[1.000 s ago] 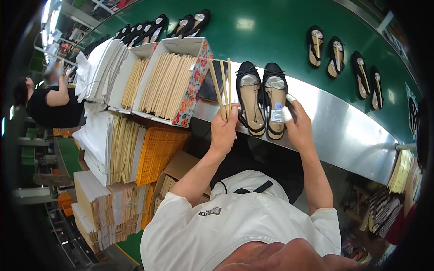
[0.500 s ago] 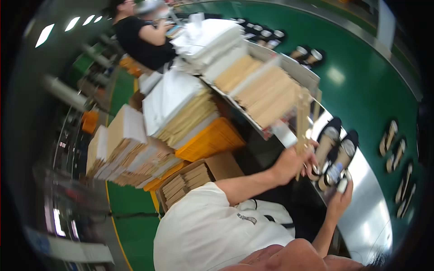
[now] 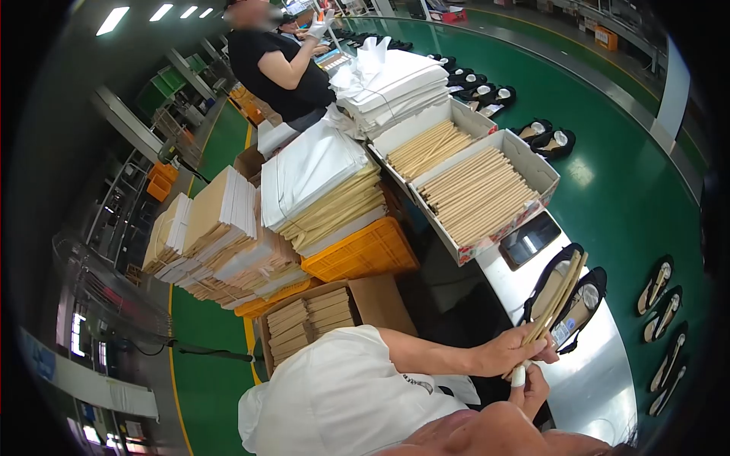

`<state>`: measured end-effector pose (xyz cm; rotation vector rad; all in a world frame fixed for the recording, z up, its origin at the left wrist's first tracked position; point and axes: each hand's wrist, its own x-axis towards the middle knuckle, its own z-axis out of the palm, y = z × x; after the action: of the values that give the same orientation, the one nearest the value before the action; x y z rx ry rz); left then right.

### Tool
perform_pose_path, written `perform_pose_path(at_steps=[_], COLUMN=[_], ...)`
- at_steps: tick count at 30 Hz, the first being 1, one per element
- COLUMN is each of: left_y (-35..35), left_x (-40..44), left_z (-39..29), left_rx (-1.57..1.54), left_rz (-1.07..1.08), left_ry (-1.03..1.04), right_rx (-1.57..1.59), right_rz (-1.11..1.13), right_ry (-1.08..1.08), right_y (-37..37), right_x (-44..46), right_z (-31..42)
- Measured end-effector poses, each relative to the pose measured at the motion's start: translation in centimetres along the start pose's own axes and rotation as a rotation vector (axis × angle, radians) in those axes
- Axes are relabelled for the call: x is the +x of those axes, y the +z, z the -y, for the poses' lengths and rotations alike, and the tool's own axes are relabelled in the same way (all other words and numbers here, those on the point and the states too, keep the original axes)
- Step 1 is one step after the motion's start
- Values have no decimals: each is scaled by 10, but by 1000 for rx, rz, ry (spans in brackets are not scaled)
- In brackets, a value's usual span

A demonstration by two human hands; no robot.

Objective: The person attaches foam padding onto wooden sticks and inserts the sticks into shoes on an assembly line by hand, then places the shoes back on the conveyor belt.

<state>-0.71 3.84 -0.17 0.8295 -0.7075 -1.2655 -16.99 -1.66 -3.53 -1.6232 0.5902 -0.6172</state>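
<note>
My left hand is closed around a small bundle of thin tan sticks, which point up and away over a pair of black sandals. My right hand, with a white cover on its thumb, is closed at the lower end of the bundle; the fingers partly hide what they pinch. Beyond the hands, the left sandal and the right sandal lie side by side on a shiny metal ledge. Pale wads fill their toes, and the sticks cover part of them.
Boxes of tan sticks stand beyond a dark phone. Stacked white paper sits left, above an orange crate; an open carton is below. More sandals rest on the green belt. A person works farther back.
My right hand has moved from beside the sandals to the lower end of the stick bundle. My left hand, still holding the sticks, has drawn back from the sandals. The view has shifted and sharpened.
</note>
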Motion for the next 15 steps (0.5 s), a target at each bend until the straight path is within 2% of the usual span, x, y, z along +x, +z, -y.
perform_pose_path(at_steps=[1, 10, 15], left_y=[-1, -9, -8], left_x=[-1, -2, 3], left_z=[3, 15, 15], left_rx=[2, -30, 4], left_rz=[-9, -15, -11], left_ry=[-22, -158, -110], right_rx=[89, 59, 54], right_rz=[-24, -13, 1], right_ry=[27, 48, 20], right_y=[5, 3, 2], right_x=[-1, 0, 5], right_z=[0, -13, -9])
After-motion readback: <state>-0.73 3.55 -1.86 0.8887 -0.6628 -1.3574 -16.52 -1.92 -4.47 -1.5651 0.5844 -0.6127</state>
